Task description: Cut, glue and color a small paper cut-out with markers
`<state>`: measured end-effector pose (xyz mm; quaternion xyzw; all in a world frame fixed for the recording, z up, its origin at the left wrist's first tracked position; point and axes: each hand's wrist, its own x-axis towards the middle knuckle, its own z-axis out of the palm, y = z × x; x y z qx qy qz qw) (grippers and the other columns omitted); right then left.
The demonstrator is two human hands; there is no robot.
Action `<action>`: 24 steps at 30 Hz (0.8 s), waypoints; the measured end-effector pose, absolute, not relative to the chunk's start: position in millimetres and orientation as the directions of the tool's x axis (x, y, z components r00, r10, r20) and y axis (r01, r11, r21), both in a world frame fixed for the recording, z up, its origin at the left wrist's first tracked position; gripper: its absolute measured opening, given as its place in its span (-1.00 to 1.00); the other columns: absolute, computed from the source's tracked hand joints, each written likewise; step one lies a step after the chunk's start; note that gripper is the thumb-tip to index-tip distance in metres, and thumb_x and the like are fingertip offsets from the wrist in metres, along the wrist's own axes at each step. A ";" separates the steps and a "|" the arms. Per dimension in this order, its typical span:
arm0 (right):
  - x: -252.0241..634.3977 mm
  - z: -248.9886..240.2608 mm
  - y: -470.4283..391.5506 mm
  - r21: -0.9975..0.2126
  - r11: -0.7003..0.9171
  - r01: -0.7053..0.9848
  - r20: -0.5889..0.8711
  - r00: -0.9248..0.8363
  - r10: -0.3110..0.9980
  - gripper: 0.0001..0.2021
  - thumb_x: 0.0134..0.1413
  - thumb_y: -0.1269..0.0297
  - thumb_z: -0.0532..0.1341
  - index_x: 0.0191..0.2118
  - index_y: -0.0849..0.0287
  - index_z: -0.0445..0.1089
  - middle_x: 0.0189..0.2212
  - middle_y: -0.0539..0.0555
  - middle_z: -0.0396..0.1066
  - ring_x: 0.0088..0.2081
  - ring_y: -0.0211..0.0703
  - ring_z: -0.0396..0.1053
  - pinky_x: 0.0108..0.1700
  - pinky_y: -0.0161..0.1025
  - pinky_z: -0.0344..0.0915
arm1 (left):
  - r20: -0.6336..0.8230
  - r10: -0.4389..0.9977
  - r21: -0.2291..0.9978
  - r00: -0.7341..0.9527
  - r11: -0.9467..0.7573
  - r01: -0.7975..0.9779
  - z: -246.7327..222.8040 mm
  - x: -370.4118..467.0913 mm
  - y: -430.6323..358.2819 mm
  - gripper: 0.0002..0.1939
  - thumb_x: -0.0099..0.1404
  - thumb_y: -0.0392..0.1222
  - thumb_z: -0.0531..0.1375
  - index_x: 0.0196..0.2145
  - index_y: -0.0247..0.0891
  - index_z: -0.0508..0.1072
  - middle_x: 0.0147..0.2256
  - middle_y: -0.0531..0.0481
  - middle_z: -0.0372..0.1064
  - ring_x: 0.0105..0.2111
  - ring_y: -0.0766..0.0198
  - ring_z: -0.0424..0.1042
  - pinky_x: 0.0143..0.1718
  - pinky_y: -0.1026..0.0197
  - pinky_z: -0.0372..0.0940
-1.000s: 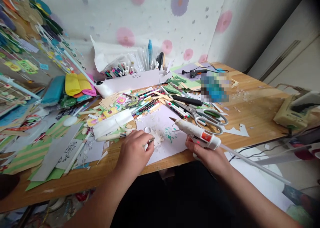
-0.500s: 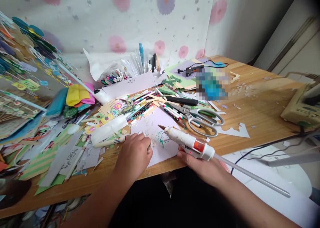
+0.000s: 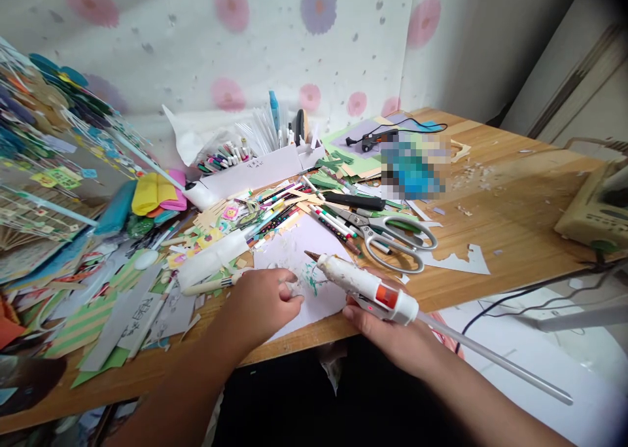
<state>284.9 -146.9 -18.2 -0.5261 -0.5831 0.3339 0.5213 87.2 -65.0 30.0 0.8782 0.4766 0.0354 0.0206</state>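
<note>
The glue gun (image 3: pixel 367 288) is gripped in the right hand (image 3: pixel 392 339), with the fingers closed about its handle and the thumb laid along the near side. It is held tilted above the near right edge of the sheet (image 3: pixel 321 303), and its nozzle is pointed across the sheet toward the far left. A small red light is shown on its side, and from its back end a clear glue stick (image 3: pixel 495 355) is extended, well right of the sheet.

The left hand (image 3: pixel 265 303) is held over the near left edge of the sheet, with the fingers half curled and a gap left between thumb and forefinger; whether anything small is held there cannot be told. A pale rod (image 3: pixel 210 286) is seen just beyond its knuckles, left of the sheet.

The sheet is marked with green specks (image 3: pixel 310 280). Right of it the scissors (image 3: pixel 395 241) are laid, with the pens (image 3: pixel 338 230) placed between. By its far left edge a white roll (image 3: pixel 213 258) is set among scraps. Behind the sheet, near the wall, a box (image 3: pixel 260 174) is filled with markers (image 3: pixel 226 158). Far to its left, striped paper (image 3: pixel 91 311) is spread on the desk (image 3: pixel 515 192).
</note>
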 end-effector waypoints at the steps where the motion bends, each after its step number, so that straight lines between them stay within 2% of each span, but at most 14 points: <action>1: 285.3 -18.2 -147.4 -0.938 0.218 0.269 0.252 0.099 0.963 -0.76 -0.01 0.31 0.18 -0.60 0.10 0.15 -0.52 0.02 0.34 -0.45 -0.15 0.36 -0.41 -0.26 0.37 | 0.064 0.836 0.104 0.545 -0.548 0.830 31.2 81.1 -63.5 -0.91 0.10 -0.24 0.18 -0.42 -0.17 0.50 -0.71 0.20 0.29 -0.70 0.33 0.29 -0.64 0.32 0.11; 3: 286.0 -17.4 -148.1 -0.937 0.207 0.281 0.244 0.104 0.964 -0.80 -0.03 0.30 0.20 -0.59 0.11 0.19 -0.52 0.02 0.35 -0.45 -0.14 0.38 -0.41 -0.26 0.38 | 0.124 0.814 0.145 0.567 -0.580 0.801 31.1 67.8 -61.1 -0.82 0.18 -0.24 0.13 -0.31 -0.17 0.53 -0.61 0.15 0.40 -0.61 0.31 0.38 -0.55 0.31 0.24; 5: 286.2 -16.3 -148.0 -0.940 0.190 0.283 0.229 0.113 0.967 -0.82 -0.04 0.30 0.20 -0.57 0.10 0.22 -0.54 0.01 0.35 -0.47 -0.14 0.39 -0.44 -0.27 0.38 | 0.180 0.762 0.155 0.622 -0.646 0.747 27.0 56.6 -60.3 -0.77 0.24 -0.26 0.08 -0.29 -0.17 0.55 -0.42 0.03 0.49 -0.41 0.24 0.46 -0.35 0.24 0.32; 8: 285.5 -17.5 -147.2 -0.936 0.206 0.286 0.241 0.096 0.966 -0.82 -0.03 0.28 0.18 -0.57 0.10 0.23 -0.54 0.01 0.36 -0.49 -0.15 0.38 -0.46 -0.27 0.35 | 0.223 0.666 0.142 0.712 -0.744 0.653 16.3 48.0 -62.3 -0.72 0.29 -0.32 0.05 -0.23 -0.16 0.56 -0.23 -0.05 0.49 -0.21 0.15 0.43 -0.16 0.13 0.31; 12: 285.2 -27.1 -147.7 -0.917 0.237 0.322 0.280 0.095 0.955 -0.79 0.05 0.22 0.19 -0.56 0.11 0.27 -0.49 0.03 0.42 -0.46 -0.13 0.40 -0.43 -0.25 0.34 | 0.262 0.588 0.116 0.765 -0.806 0.580 4.6 47.6 -65.1 -0.72 0.32 -0.38 0.06 -0.20 -0.19 0.54 -0.21 -0.08 0.49 -0.21 0.14 0.40 -0.16 0.10 0.29; 16: 286.6 -33.3 -150.7 -0.912 0.185 0.367 0.234 0.095 0.967 -0.82 0.09 0.18 0.21 -0.48 0.10 0.33 -0.49 0.04 0.46 -0.44 -0.07 0.45 -0.38 -0.20 0.38 | 0.288 0.541 0.110 0.790 -0.838 0.534 0.4 46.7 -63.4 -0.73 0.31 -0.43 0.07 -0.20 -0.22 0.52 -0.24 -0.08 0.48 -0.24 0.17 0.40 -0.19 0.13 0.29; 19: 287.1 -32.3 -152.1 -0.907 0.167 0.388 0.219 0.095 0.971 -0.82 0.09 0.17 0.20 -0.47 0.10 0.32 -0.46 0.04 0.47 -0.39 -0.03 0.47 -0.32 -0.15 0.40 | 0.292 0.528 0.115 0.798 -0.847 0.518 -1.0 44.9 -61.2 -0.74 0.31 -0.44 0.07 -0.20 -0.23 0.51 -0.24 -0.08 0.48 -0.23 0.17 0.41 -0.19 0.14 0.30; 24: 286.3 -30.9 -150.7 -0.921 0.143 0.362 0.187 0.088 0.979 -0.81 0.13 0.12 0.21 -0.40 0.10 0.34 -0.45 0.02 0.44 -0.38 -0.07 0.44 -0.27 -0.16 0.39 | 0.294 0.533 0.143 0.793 -0.845 0.515 -5.5 45.6 -59.9 -0.77 0.28 -0.44 0.11 -0.19 -0.24 0.49 -0.25 -0.07 0.48 -0.23 0.15 0.41 -0.17 0.12 0.32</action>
